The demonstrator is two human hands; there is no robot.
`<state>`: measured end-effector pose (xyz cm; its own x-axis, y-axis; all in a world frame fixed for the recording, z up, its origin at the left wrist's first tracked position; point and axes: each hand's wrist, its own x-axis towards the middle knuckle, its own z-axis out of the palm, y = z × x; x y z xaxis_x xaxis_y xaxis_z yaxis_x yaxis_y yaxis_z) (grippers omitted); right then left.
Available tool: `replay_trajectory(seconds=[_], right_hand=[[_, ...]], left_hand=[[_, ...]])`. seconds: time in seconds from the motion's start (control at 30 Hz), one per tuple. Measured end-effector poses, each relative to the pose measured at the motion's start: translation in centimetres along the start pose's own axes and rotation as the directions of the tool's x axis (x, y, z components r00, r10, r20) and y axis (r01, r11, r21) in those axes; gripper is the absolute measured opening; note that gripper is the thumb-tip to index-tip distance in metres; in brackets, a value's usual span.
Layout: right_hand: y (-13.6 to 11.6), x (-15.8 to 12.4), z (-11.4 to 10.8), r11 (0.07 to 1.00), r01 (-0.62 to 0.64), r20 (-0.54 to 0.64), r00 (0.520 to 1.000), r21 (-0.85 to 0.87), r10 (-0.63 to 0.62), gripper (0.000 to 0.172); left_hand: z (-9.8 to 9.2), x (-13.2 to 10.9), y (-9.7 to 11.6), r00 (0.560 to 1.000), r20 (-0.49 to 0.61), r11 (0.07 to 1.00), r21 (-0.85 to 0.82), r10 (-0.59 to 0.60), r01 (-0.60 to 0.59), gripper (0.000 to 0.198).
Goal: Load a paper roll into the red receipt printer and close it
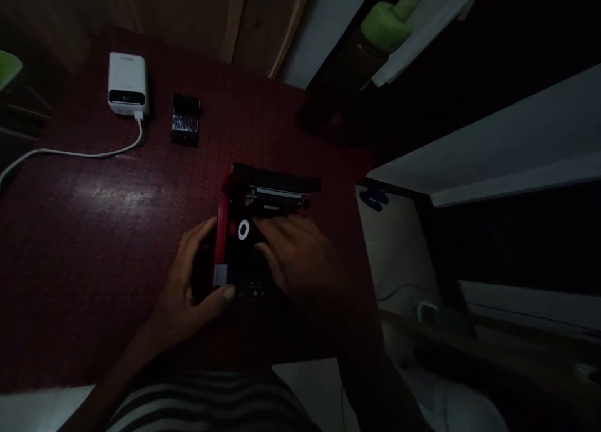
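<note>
A small red and black printer-like device (220, 231) sits on the dark red tabletop with its lid raised at the back. My left hand (185, 282) grips the device's left side, thumb on the front corner and fingers along the outer wall. Inside the open bay is a dark roll with a white ring (243, 230) on its end. My right hand (298, 250) reaches into the bay from the right, its fingers closed on the roll. The fingertips and the roll's right end are hidden, and the dim light blurs the details.
A white power bank (128, 81) with a plugged-in white cable (89, 154) lies at the back left. Beside it is a small black object with a patterned strip (185, 122). A green-capped bottle (385, 28) stands at the back right. Dark blue footwear (374, 198) lies on the floor.
</note>
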<state>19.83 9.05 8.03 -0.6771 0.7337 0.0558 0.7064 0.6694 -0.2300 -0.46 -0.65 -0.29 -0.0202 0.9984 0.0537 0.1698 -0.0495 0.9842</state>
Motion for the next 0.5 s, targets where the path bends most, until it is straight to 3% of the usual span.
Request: replay_trajectory(seconds=[0.2, 0.37, 0.5], right_hand=[[-0.7, 2.1, 0.6, 0.978, -0.122, 0.186, 0.971, -0.166, 0.153, 0.026], [0.0, 3.6, 1.0, 0.975, -0.222, 0.340, 0.915, -0.026, 0.217, 0.033], [0.8, 3.2, 1.8, 0.969, -0.232, 0.317, 0.928, 0.089, 0.193, 0.038]], left_hand=[[0.0, 0.0, 0.1, 1.000, 0.007, 1.000, -0.015, -0.022, 0.022, 0.087], [0.1, 0.0, -0.1, 1.000, 0.009, 1.000, -0.014, -0.011, 0.011, 0.087], [0.2, 0.0, -0.2, 1.000, 0.000, 1.000, -0.020, -0.002, 0.002, 0.087]])
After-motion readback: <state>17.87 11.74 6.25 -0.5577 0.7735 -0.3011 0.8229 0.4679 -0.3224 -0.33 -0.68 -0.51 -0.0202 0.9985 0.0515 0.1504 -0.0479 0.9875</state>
